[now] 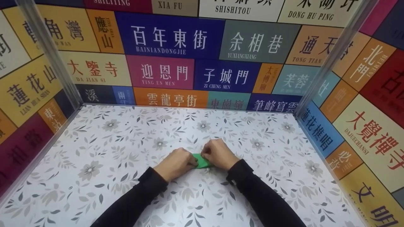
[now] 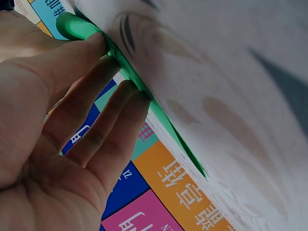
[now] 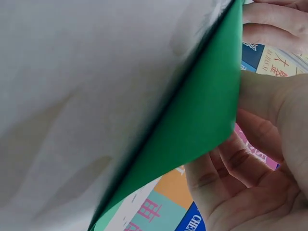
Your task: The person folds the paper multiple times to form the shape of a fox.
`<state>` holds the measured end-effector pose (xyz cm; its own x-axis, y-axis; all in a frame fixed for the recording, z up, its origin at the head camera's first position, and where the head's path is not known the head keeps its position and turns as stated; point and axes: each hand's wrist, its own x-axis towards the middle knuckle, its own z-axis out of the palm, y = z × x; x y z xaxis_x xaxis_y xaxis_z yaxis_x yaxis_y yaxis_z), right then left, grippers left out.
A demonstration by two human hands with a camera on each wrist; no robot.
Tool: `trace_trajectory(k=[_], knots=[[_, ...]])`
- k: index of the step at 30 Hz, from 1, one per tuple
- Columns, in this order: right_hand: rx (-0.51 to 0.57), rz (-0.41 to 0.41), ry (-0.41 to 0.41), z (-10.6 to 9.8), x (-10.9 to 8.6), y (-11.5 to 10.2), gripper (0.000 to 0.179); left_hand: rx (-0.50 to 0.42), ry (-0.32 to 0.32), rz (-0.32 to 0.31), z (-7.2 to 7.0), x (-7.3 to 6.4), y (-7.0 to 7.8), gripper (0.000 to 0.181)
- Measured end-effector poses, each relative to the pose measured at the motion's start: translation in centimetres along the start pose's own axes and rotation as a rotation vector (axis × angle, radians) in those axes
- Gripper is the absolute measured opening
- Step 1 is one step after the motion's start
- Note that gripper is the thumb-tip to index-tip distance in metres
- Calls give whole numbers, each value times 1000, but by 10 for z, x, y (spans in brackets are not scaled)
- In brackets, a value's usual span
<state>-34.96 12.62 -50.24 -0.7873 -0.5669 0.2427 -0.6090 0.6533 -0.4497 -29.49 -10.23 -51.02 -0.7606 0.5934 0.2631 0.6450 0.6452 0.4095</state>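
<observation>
A small piece of green paper (image 1: 202, 163) lies on the flowered tabletop, between the two hands in the head view. My left hand (image 1: 177, 162) pinches its left end; in the left wrist view the thumb (image 2: 89, 48) and fingertips meet along the paper's edge, close against the tabletop. From the other side my right hand (image 1: 220, 154) holds the paper between thumb and fingers. The right wrist view shows the green paper (image 3: 202, 106) folded over, its near flap raised off the surface and curved, with the right fingers (image 3: 207, 180) at its rounded edge.
The white tabletop (image 1: 104, 164) has grey flowers and leaves printed on it. Panels with colourful Chinese place-name signs (image 1: 170, 37) stand behind it and on both sides. Clear corner strips (image 1: 328, 60) join the panels.
</observation>
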Motion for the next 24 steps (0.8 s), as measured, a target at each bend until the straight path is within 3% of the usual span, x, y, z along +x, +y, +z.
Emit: trace_trajectory(k=[11,18,24], knots=[[53,63,90,-16,-17,-13,5,-4,7,16,-1,0,1,12],[63,37,47,-10,-27,-27,6,-6,24,22,0,0,1,13],[47,24,33,1,-30,-25,8,-29,23,36,-2,1,2,16]])
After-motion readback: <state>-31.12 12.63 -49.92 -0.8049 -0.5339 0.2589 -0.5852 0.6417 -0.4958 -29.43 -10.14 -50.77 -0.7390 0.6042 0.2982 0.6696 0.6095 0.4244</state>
